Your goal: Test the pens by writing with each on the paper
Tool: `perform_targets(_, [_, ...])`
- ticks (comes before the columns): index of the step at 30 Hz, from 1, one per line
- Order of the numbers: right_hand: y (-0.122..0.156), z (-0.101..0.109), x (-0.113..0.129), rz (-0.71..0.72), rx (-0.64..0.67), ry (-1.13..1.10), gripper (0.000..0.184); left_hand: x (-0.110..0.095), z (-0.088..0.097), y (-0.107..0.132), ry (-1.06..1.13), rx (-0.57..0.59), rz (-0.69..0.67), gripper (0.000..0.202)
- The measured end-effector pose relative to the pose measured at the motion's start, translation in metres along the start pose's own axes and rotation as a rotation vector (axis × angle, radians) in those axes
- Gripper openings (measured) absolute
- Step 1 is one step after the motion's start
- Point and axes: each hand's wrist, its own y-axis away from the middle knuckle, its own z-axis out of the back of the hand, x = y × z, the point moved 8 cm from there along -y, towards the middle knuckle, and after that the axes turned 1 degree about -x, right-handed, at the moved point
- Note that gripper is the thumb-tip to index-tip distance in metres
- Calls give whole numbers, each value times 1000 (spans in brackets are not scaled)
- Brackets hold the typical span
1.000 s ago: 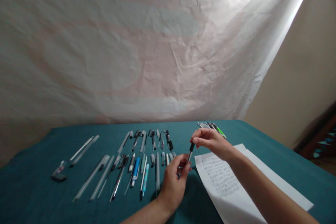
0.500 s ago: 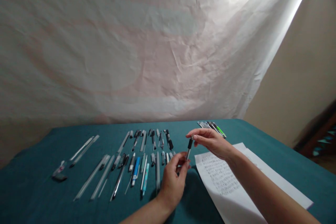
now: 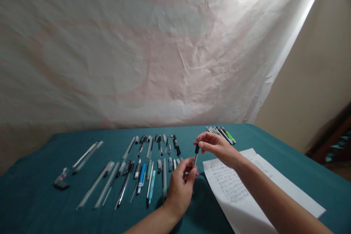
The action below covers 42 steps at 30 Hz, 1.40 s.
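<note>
Upright above the table, a pen [image 3: 196, 152] with a black grip section and a clear lower barrel is held between both hands. My left hand [image 3: 182, 182] is closed round its lower end. At the top, the thumb and fingers of my right hand [image 3: 215, 147] pinch a small pointed part at the black grip; whether that part is loose cannot be made out. Left of my left hand lie separated pen parts, among them a clear barrel [image 3: 164, 179], a teal patterned pen [image 3: 151, 186] and a blue-and-white pen [image 3: 141, 179].
Handwritten paper sheets [image 3: 236, 182] lie under my right forearm. A bunch of pens [image 3: 222, 134] rests at the back right of the green-covered table [image 3: 35, 204]. Several clear tubes [image 3: 95, 186] and a small crumpled wrapper-like thing [image 3: 60, 181] lie on the left. A draped sheet [image 3: 137, 51] hangs behind.
My right hand has shifted slightly left and up at the pen's top, and its fingers have changed position there. My left hand keeps its hold on the lower end.
</note>
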Motion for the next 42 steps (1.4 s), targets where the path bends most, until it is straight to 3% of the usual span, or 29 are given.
perform_targets(5, [-1,-4,-4,-25,63,-58,37,2,0,-1,13,-13,7,26])
perform_targets(11, [-4,5,-8,17,-95,-33,20,5,-2,-1,-12,-5,2,25])
perform_targets(18, [-1,-6,-11,-40,44,-108,33,1,0,-1,-6,-18,11,27])
perform_targets(23, [-6,3,-15,32,-77,-62,19,0,-1,-1,-31,-15,4,25])
perform_targets(26, [-7,8,-18,18,-137,-97,21,4,-1,-3,-39,-20,7,26])
perform_targets(33, [-4,-2,-14,-7,5,-213,36,12,-5,-10,-30,-32,33,30])
perform_targets(42, [-8,19,-26,-17,-171,-173,26,19,-9,-12,-56,-41,41,33])
